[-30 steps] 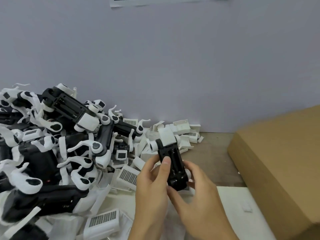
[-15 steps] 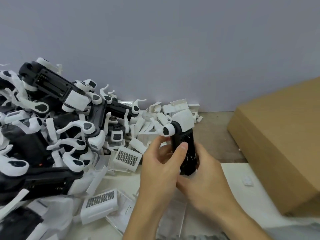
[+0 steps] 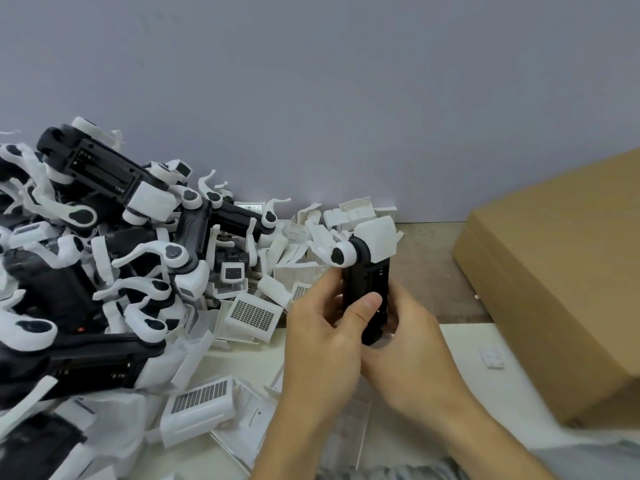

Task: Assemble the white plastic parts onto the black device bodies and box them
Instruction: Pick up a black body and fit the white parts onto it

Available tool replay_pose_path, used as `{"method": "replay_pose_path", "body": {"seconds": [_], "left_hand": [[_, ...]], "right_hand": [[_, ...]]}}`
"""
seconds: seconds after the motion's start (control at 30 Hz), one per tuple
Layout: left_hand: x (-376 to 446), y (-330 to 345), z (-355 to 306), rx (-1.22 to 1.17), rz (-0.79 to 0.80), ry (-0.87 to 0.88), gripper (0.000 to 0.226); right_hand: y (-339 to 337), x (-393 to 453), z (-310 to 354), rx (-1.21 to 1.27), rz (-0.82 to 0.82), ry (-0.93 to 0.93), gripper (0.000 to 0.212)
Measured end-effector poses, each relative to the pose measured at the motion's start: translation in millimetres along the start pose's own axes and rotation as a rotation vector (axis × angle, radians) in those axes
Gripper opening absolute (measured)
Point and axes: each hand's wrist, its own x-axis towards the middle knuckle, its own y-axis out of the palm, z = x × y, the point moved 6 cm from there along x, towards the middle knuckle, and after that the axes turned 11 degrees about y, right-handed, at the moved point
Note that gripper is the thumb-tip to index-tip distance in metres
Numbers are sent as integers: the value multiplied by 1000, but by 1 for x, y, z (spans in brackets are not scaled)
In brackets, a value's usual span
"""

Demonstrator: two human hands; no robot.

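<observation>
- I hold the black body [image 3: 367, 292] upright between both hands, above the table [image 3: 460, 341].
- Left hand [image 3: 325, 344]: fingers curled around the body's left side, thumb [image 3: 363, 308] pressed on its front face.
- Right hand [image 3: 412, 351]: fingers wrapped behind the body's right side; fingertips hidden.
- White cap [image 3: 377, 239] and white lever [image 3: 334, 251] sit above my fingers, at the body's top end.
- Risk: uneven thumb pressure could tilt the body, so the cap may seat crooked or pop off.
- Risk: the heap [image 3: 114, 271] left of my fingers could snag the lever.
- The cardboard box [image 3: 561, 282] lies right of my fingers.
</observation>
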Motion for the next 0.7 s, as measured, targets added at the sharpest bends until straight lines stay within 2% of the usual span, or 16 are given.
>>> {"method": "replay_pose_path", "body": {"seconds": [0.13,0.23,0.33,0.53,0.7], "left_hand": [[1,-3,-2,147,-12,64,32],[1,-4,-2,283,14,121,35],[0,0,-4,371,71,189,44],[-4,3,-2,555,143,203,55],[-5,5,-1,607,165,196,50]], "right_hand": [[-1,-1,10,18,25,-122,46],[-9,-2,10,166,-1,-152,60],[-21,1,2,341,-62,-93,74],[-30,9,0,378,-111,12,88],[-32,9,2,403,-148,-11,59]]}}
